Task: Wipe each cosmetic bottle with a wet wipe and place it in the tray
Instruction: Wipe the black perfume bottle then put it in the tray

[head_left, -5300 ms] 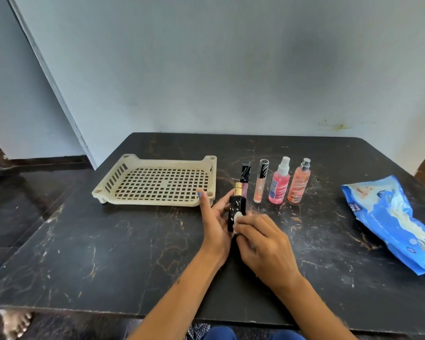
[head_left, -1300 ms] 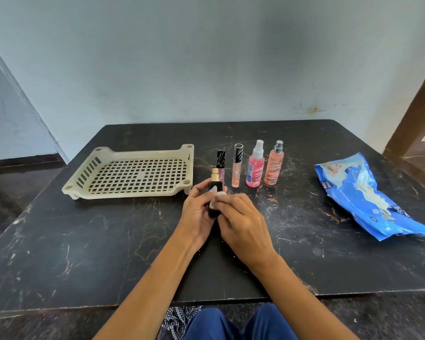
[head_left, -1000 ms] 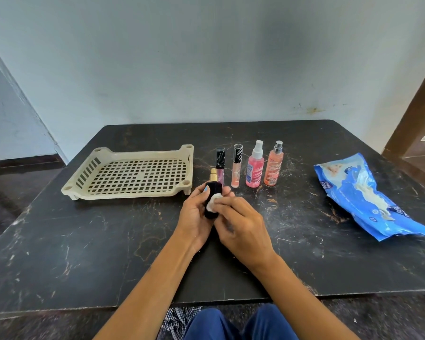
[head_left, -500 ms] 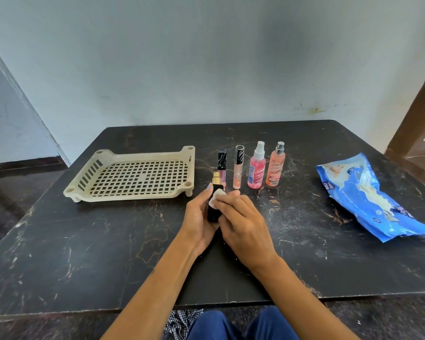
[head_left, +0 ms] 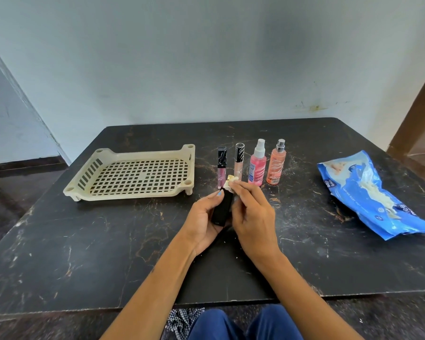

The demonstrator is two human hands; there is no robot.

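Observation:
My left hand [head_left: 204, 217] grips a black cosmetic bottle [head_left: 221, 207] with a gold cap, held tilted above the table. My right hand [head_left: 252, 212] pinches a small white wet wipe [head_left: 231, 182] against the bottle's cap end. Behind my hands stand two slim lip gloss tubes [head_left: 221, 165] [head_left: 239, 161], a pink spray bottle [head_left: 257, 164] and a peach spray bottle [head_left: 276, 163], all upright in a row. The cream perforated tray [head_left: 133, 153] sits to the left with nothing in it.
A blue wet wipe pack [head_left: 368, 195] lies at the right of the dark marble table [head_left: 84, 241], with a wipe poking out. A wall runs behind the table. My knees show below the front edge.
The wipe has slid up the black bottle from its body to the gold cap end. The bottle is tilted more and more of its black body shows.

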